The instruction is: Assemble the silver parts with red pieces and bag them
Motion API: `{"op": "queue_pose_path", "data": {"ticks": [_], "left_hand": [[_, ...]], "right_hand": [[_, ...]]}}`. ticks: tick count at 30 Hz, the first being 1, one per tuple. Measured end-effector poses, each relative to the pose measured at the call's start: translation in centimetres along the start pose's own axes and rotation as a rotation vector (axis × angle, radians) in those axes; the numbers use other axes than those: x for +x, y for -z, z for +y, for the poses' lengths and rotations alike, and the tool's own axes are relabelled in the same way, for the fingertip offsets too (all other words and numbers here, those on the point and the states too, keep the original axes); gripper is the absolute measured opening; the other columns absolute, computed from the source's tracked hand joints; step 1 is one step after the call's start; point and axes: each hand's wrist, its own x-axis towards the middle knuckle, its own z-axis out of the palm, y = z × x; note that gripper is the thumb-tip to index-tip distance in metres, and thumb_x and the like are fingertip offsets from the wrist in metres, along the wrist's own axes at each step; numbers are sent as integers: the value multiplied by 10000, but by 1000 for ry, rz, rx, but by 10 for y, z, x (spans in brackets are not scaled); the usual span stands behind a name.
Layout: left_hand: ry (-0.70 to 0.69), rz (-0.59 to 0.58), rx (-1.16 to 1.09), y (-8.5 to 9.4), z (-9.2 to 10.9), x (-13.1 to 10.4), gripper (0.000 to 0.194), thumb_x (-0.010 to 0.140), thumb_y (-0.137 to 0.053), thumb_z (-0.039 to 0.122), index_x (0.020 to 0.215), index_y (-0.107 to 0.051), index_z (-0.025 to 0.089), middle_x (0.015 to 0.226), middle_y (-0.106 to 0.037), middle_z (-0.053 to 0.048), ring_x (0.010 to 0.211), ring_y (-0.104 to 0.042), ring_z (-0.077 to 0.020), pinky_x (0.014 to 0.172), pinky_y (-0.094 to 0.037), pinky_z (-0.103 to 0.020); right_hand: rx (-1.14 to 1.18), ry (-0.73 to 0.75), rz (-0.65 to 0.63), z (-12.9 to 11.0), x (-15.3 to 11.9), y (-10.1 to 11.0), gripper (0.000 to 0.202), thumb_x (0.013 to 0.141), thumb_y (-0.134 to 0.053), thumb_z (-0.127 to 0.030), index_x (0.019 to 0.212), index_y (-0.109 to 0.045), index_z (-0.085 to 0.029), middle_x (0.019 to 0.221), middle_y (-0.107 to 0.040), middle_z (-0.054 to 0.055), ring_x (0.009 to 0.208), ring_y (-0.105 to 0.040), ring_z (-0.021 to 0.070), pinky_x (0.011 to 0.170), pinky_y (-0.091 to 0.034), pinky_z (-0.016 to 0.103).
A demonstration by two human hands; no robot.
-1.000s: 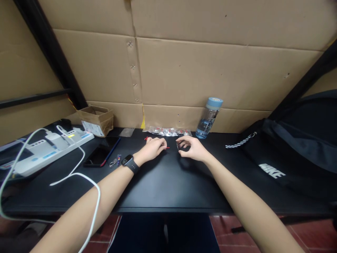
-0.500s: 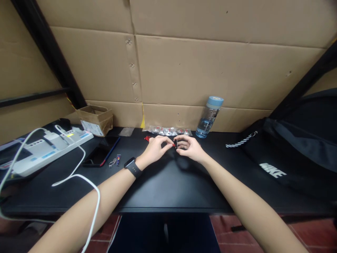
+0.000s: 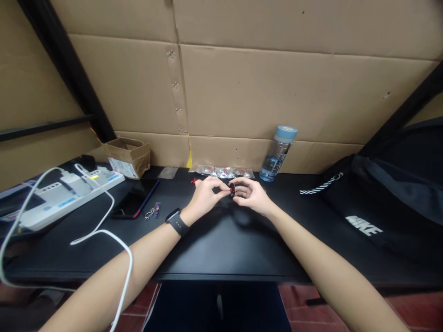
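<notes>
Small black round part (image 3: 232, 190) pinched between both hands: right hand (image 3: 252, 197) grips it, left hand (image 3: 206, 195) presses a thin red piece (image 3: 229, 189) against it, near the black tabletop's (image 3: 214, 244) back edge.

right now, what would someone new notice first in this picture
Two bare hands meet at mid-desk: the left hand and right hand pinch a small black piece with a red bit between their fingertips. Behind stands a blue-capped water bottle against the cardboard wall; a white power strip lies far left.
</notes>
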Motion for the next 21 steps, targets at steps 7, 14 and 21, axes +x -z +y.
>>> {"op": "queue_pose_path", "data": {"ticks": [7,14,21], "left_hand": [[5,-78,160,2,8,-1,64,891,-744,341,914,-792,305,1012,-778,5,1072,-627,-243,976,-310,-445],[-38,-48,243,-1,4,-2,110,932,-699,377,913,-791,321,996,-771,10,1081,-583,-237,924,-262,-432],[-75,49,292,-3,5,-4,156,939,-688,401,858,-791,317,1010,-770,11,1104,-556,-245,897,-237,-439]], "right_hand": [[22,-10,6,-6,-1,-1,503,699,-832,-184,1169,-661,-230,1200,-657,71,966,-701,183,935,-574,369],[20,2,1,-3,-1,-1,495,707,-844,-194,1171,-675,-242,1216,-654,64,966,-698,174,948,-568,364],[4,5,-2,-2,-1,0,522,692,-867,-230,1178,-678,-240,1219,-671,73,968,-704,189,951,-576,384]]}}
